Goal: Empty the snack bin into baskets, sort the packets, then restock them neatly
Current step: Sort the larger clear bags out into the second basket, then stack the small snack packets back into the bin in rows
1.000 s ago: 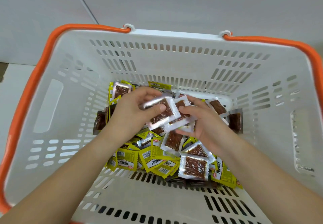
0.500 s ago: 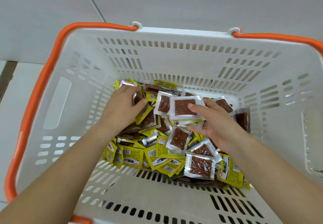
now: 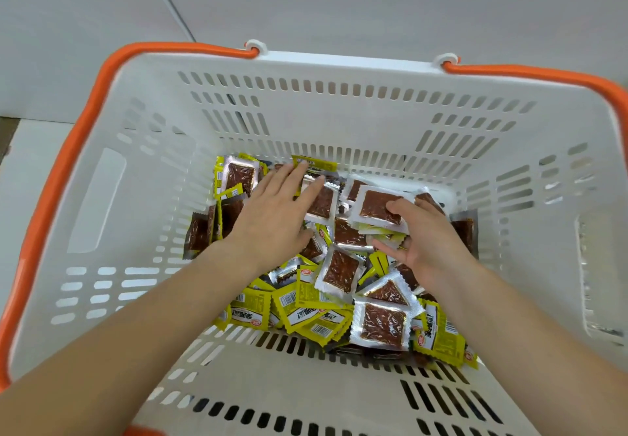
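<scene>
A white slotted basket (image 3: 339, 102) with orange handles holds a heap of small snack packets (image 3: 326, 313); some show a yellow printed side, others a silver side with a brown window. My right hand (image 3: 428, 242) holds a thin stack of silver packets (image 3: 377, 209), thumb on top and fingers beneath. My left hand (image 3: 275, 214) lies flat with straight fingers on the packets at the back left, its fingertips touching a silver packet (image 3: 321, 202) and a yellow one (image 3: 314, 163).
The basket stands on a pale surface beside light grey walls (image 3: 339, 0). Its orange handles (image 3: 68, 136) run along the left and right rims. The near part of the basket floor (image 3: 306, 395) is bare.
My left hand has let go of the packets it gripped and now spreads flat over the back of the heap. My right hand has lifted its stack slightly to the right.
</scene>
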Demonstrator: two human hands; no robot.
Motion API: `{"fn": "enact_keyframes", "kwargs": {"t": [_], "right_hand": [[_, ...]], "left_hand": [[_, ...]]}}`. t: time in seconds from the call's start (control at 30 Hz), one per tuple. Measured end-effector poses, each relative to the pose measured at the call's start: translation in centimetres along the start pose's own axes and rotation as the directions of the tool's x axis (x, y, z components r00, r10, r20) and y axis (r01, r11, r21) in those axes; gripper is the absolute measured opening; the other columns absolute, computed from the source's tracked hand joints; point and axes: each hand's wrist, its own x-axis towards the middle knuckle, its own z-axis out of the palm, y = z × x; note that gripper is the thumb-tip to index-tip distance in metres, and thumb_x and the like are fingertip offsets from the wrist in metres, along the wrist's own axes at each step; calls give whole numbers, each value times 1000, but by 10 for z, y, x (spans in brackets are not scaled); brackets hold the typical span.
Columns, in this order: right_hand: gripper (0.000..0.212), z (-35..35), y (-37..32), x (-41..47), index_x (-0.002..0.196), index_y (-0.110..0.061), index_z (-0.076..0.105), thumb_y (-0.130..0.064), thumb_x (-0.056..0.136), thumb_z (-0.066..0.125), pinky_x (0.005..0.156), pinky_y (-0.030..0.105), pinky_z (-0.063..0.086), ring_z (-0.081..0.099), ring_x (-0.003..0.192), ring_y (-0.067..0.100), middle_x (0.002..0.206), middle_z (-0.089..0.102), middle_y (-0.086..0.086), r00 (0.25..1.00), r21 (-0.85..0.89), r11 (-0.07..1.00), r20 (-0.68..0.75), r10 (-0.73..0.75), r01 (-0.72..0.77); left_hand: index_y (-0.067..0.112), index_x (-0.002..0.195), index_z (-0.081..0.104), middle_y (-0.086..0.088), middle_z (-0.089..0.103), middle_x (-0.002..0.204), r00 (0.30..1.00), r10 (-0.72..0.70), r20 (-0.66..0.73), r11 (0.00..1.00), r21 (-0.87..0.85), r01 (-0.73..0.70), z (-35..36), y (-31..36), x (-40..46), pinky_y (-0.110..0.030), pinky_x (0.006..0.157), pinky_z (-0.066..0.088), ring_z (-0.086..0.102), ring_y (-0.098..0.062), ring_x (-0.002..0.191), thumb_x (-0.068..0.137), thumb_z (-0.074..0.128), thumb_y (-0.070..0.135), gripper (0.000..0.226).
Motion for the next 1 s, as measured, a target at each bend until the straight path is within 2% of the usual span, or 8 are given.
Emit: {"fn": "enact_keyframes", "kwargs": {"t": [0.1,0.2,0.3,0.4,0.5,0.67,0.83,1.0], "right_hand": [[58,-3,1,5,142,-16,38,-10,90,61,54,34,60,53,119,30,135,48,9,999,40,999,-32,33,-31],[58,-2,1,4,143,-18,35,-10,91,59,57,34,60,51,120,29,135,46,8,999,53,998,-25,20,-19],[58,3,-1,-2,144,-21,31,-12,93,56,62,34,60,48,121,27,141,38,3,999,28,999,-8,-32,32],[53,9,-6,-17,143,-19,36,-13,94,55,71,36,60,49,116,19,143,38,-2,993,-1,994,50,-108,109],[37,13,-16,-42,132,-13,48,-12,95,51,73,39,60,59,111,21,129,55,-2,972,77,989,189,-141,128],[25,17,-58,-113,115,-11,60,-17,97,43,67,37,60,72,83,25,101,71,9,912,80,978,353,-208,192],[34,26,-105,-184,124,-19,58,-36,97,47,78,44,58,66,104,22,120,66,1,869,42,936,357,-342,351],[25,25,-133,-254,124,-34,48,-29,99,44,82,33,52,60,101,9,120,60,-5,749,-124,784,417,-515,608]], "left_hand": [[25,152,18,-9,-4,161,992,83,93,992,92,-91,2,9,23,-38,119,2,0,-25,148,97,46,24,62],[26,143,42,-5,18,159,1000,1,-21,997,-74,-3,-4,18,27,-38,110,31,24,-21,144,100,43,19,43],[22,125,63,-4,70,115,925,-187,-332,920,-390,46,-19,22,12,-32,68,50,68,-23,96,99,48,26,30],[23,116,69,0,74,78,878,-220,-426,891,-454,3,-46,35,-3,-27,54,51,67,-19,62,93,47,39,36],[28,109,72,10,71,94,893,-136,-429,911,-408,-57,-77,55,-14,-26,67,54,66,-12,83,84,48,54,43],[36,120,64,15,48,114,982,-88,-166,605,-792,-80,-149,49,-25,-13,98,36,48,6,110,89,60,40,32],[29,149,25,3,37,148,976,-204,75,384,-911,151,-236,62,-44,-26,106,34,39,-11,133,77,74,44,87],[10,120,64,-9,67,119,994,-5,107,135,-985,107,-302,76,-84,-30,98,43,63,-18,109,74,76,33,53]]}}
